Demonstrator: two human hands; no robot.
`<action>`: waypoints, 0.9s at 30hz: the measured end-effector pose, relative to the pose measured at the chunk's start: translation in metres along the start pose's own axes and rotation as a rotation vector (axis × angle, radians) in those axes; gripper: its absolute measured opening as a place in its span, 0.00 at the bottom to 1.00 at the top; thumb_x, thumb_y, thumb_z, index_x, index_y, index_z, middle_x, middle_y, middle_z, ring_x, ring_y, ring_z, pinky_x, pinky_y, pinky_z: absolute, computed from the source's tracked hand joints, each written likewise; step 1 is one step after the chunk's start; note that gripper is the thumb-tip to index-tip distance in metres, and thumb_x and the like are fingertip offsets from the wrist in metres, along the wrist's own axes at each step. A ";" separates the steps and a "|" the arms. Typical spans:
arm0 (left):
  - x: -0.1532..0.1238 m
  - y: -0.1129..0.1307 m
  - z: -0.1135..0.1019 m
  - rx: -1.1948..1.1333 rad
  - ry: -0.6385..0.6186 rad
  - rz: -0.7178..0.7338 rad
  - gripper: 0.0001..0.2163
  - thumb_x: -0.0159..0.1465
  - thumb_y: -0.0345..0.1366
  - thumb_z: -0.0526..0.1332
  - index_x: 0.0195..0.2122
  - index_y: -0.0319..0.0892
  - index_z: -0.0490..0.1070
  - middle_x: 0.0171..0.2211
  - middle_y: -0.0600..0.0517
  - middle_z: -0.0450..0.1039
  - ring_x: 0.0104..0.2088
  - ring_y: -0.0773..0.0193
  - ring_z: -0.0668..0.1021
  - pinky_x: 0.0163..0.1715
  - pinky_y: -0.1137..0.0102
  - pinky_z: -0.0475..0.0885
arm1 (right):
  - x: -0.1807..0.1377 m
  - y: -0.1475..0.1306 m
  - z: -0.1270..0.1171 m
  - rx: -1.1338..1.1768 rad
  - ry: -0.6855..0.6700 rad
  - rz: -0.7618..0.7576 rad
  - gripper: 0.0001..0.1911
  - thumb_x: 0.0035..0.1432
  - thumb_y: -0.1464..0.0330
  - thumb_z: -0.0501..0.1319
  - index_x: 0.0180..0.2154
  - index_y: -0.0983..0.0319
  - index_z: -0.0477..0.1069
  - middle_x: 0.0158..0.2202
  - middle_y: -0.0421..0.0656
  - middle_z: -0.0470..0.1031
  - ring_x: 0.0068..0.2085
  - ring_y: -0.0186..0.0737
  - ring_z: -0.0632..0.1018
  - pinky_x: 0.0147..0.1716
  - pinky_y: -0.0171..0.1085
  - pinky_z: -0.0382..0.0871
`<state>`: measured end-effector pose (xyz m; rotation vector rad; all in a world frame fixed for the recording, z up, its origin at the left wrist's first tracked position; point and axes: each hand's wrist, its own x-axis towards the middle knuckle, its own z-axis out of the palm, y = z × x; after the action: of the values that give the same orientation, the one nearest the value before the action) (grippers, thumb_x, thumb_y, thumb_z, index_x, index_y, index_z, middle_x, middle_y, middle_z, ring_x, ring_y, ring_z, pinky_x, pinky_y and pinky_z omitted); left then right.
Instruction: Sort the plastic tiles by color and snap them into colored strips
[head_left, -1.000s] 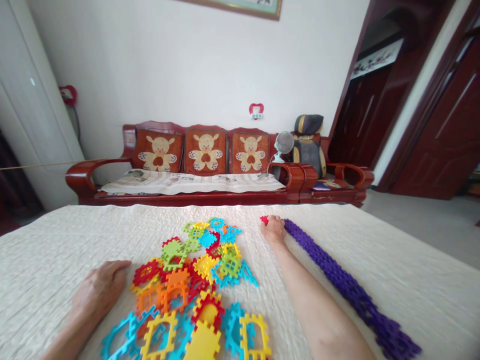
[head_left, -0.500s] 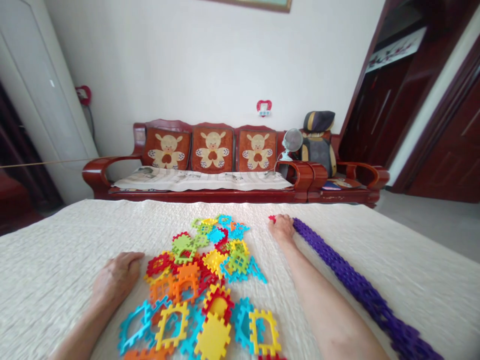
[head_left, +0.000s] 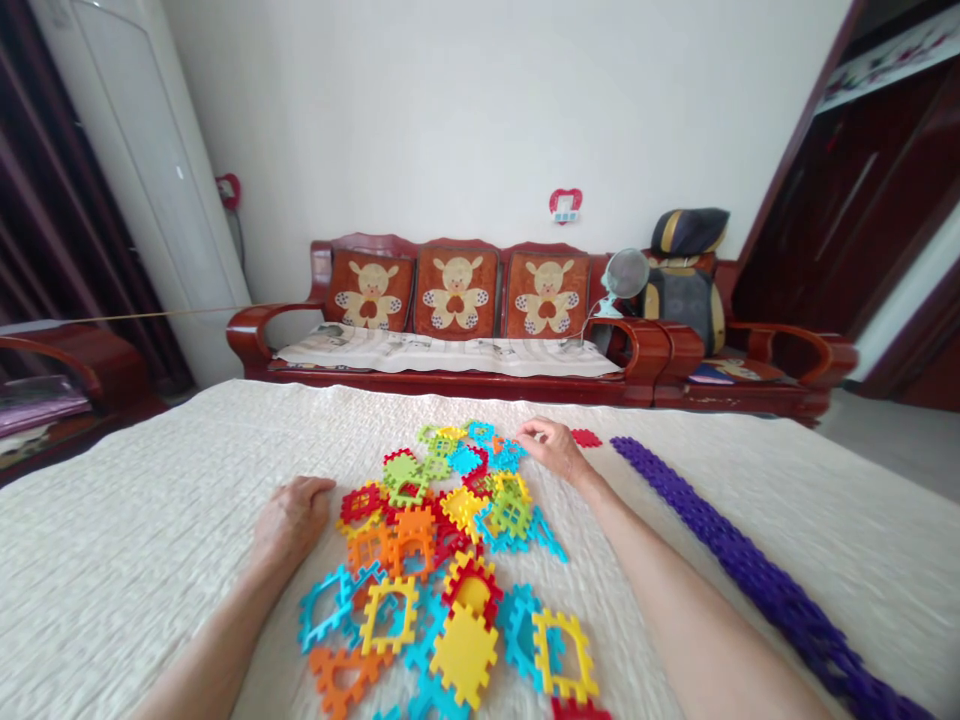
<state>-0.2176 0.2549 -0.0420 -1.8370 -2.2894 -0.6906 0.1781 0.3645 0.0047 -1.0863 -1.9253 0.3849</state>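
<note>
Interlocking plastic building tiles (head_left: 463, 655) in yellow, blue, red, orange and green lie in a loose heap on the pale quilted cloth. My right hand (head_left: 553, 448) is at the heap's far right end, fingers a little apart and nothing visible in them. Its fingertips are close to some blue tiles (head_left: 507, 456); whether they touch is unclear. To the right of this hand, a red tile (head_left: 586, 438) lies flat near the far end of a long purple row of tiles (head_left: 720, 545). My left hand (head_left: 294, 515) rests on the cloth left of the heap, fingers loosely extended, holding nothing visible.
The quilted cloth (head_left: 165, 510) covers the table. Beyond its far edge stands a wooden sofa (head_left: 450, 385) with bear cushions (head_left: 457, 290). A small fan (head_left: 624, 275) is by the sofa's right arm. A wooden armchair (head_left: 45, 350) is at the left.
My right hand has let go of the red tile and moved left to the heap, leaving that tile on the cloth. The view has turned left; my left hand stays beside the heap.
</note>
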 end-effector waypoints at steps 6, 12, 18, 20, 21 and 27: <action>-0.001 0.002 0.001 0.010 0.015 0.011 0.18 0.58 0.33 0.48 0.39 0.43 0.77 0.42 0.49 0.77 0.43 0.58 0.76 0.46 0.68 0.68 | 0.003 -0.053 0.034 0.140 -0.237 -0.140 0.08 0.51 0.68 0.58 0.30 0.62 0.75 0.30 0.40 0.77 0.32 0.35 0.75 0.32 0.33 0.66; -0.003 0.005 -0.001 -0.049 0.031 0.026 0.17 0.57 0.32 0.49 0.39 0.43 0.77 0.42 0.49 0.77 0.43 0.58 0.76 0.46 0.67 0.68 | -0.013 -0.083 0.070 -0.081 -0.367 -0.298 0.09 0.52 0.71 0.57 0.33 0.59 0.75 0.33 0.41 0.77 0.37 0.37 0.75 0.41 0.37 0.65; -0.002 0.007 -0.002 -0.173 -0.034 0.152 0.15 0.52 0.30 0.51 0.30 0.45 0.78 0.40 0.51 0.77 0.42 0.61 0.76 0.48 0.67 0.67 | -0.027 -0.093 0.078 -0.333 -0.526 -0.227 0.21 0.49 0.59 0.62 0.44 0.62 0.73 0.41 0.48 0.74 0.42 0.45 0.73 0.45 0.42 0.63; -0.001 0.007 -0.001 -0.206 -0.036 0.172 0.14 0.52 0.30 0.52 0.30 0.45 0.78 0.40 0.52 0.76 0.42 0.61 0.75 0.48 0.67 0.67 | -0.027 -0.090 0.078 -0.342 -0.551 -0.230 0.20 0.48 0.61 0.63 0.44 0.61 0.73 0.40 0.47 0.73 0.41 0.44 0.73 0.44 0.41 0.63; -0.001 0.007 0.000 -0.217 -0.036 0.183 0.14 0.51 0.30 0.52 0.30 0.45 0.78 0.41 0.52 0.76 0.43 0.62 0.75 0.48 0.67 0.67 | -0.026 -0.088 0.077 -0.333 -0.564 -0.229 0.19 0.47 0.63 0.63 0.43 0.61 0.73 0.39 0.46 0.73 0.40 0.43 0.73 0.43 0.40 0.63; -0.002 0.007 0.001 -0.221 -0.036 0.185 0.14 0.51 0.31 0.51 0.31 0.45 0.77 0.41 0.51 0.76 0.43 0.61 0.75 0.48 0.67 0.67 | -0.018 -0.082 0.072 -0.166 -0.479 -0.332 0.10 0.49 0.67 0.62 0.37 0.59 0.73 0.37 0.41 0.75 0.40 0.39 0.74 0.45 0.39 0.62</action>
<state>-0.2106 0.2548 -0.0421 -2.1407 -2.0997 -0.9181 0.0804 0.3133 0.0043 -0.7980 -2.5542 0.3211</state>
